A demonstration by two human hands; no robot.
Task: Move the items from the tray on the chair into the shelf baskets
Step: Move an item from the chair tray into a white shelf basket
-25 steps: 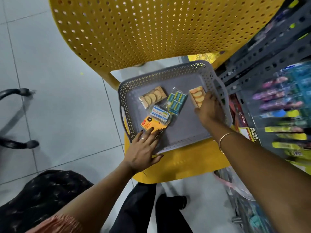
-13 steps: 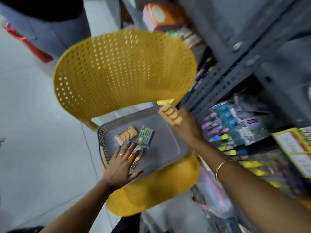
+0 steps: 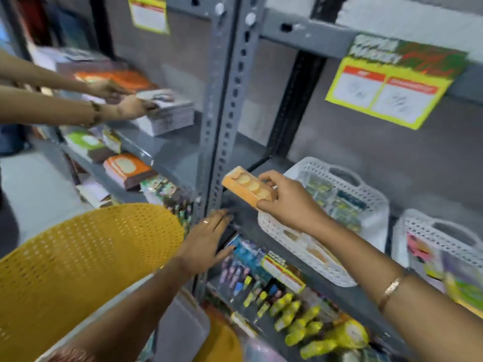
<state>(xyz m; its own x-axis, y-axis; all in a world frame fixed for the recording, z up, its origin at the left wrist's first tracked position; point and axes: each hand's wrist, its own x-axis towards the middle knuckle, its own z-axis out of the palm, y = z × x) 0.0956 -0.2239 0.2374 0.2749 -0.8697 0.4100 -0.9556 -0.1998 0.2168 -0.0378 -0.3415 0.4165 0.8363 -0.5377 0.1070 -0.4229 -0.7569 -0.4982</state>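
Note:
My right hand [image 3: 290, 202] grips an orange packet [image 3: 247, 185] with pale round pieces, holding it in the air just left of a white perforated basket [image 3: 324, 267] on the grey shelf. That basket holds several packets. My left hand [image 3: 206, 239] hovers with fingers spread and nothing in it, near the grey shelf upright [image 3: 222, 113]. Only a corner of the grey tray [image 3: 180, 327] shows at the bottom, on the yellow chair [image 3: 86, 257]; its contents are out of view.
A second white basket [image 3: 441, 241] stands at the right. Another person's two hands [image 3: 125, 100] handle stacked books on the left shelf. Pens and packets fill the lower shelf [image 3: 287, 307]. Yellow price cards [image 3: 389, 82] hang above.
My right hand lifted the orange packet from the tray up to the shelf beside the white basket. My left hand left the tray and rose. The view swung up from the chair to the shelves.

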